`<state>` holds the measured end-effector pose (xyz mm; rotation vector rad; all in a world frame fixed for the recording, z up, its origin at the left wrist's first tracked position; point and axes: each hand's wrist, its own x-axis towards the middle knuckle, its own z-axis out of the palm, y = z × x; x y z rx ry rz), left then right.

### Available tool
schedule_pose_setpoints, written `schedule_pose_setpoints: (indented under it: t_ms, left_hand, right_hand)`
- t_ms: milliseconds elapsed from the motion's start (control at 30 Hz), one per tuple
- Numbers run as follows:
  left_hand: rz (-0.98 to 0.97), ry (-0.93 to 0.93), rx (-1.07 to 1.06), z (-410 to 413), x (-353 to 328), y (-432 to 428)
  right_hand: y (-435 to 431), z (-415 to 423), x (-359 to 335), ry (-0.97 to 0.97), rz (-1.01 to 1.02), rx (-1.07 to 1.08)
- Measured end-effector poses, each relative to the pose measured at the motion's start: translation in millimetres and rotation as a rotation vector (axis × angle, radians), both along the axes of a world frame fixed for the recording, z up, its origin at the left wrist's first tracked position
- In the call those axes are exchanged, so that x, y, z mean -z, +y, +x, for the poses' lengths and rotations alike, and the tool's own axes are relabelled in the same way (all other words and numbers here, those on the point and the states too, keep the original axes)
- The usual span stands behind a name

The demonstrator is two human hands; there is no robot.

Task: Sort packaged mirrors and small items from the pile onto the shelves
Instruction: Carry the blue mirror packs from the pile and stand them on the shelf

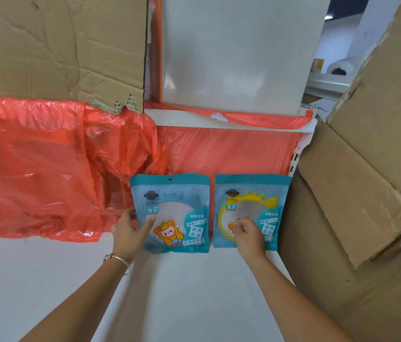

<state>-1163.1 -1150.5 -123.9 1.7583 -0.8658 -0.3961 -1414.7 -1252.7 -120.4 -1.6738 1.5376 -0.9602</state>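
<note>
Two blue plastic packs stand side by side on the flat white shelf [182, 292], leaning back on a thin red plastic sheet [46, 169].

The blue pack with a pale round mirror [173, 193] is at 6 o'clock from the middle. The left hand [126, 233] holds it by its left edge. The thumb lies flat on the front and the other fingers curl round behind.

The blue pack with a yellow crown mirror [268, 206] is just beside it, at 5 o'clock. The right hand [247, 233] touches its front with bent fingers, but I cannot tell if they pinch it.

A big brown cardboard box [354, 193] is at 3 o'clock. A creased brown cardboard sheet [59, 45] is at 10 o'clock.
</note>
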Motion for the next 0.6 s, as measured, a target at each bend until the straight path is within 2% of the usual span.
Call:
schedule_pose_setpoints:
  t_ms: [200, 433, 600]
  left_hand:
    - [0.005, 0.072, -0.042, -4, 7, 3]
    - [0.045, 0.013, -0.047, -3, 10, 6]
    - [0.093, -0.036, -0.084, 1, 21, 8]
  right_hand:
    - [-2, -13, 8, 0.017, -0.016, 0.01]
    - [-24, -47, 4, -0.007, 0.037, 0.299]
    - [-32, -68, 1, -0.015, 0.008, 0.352]
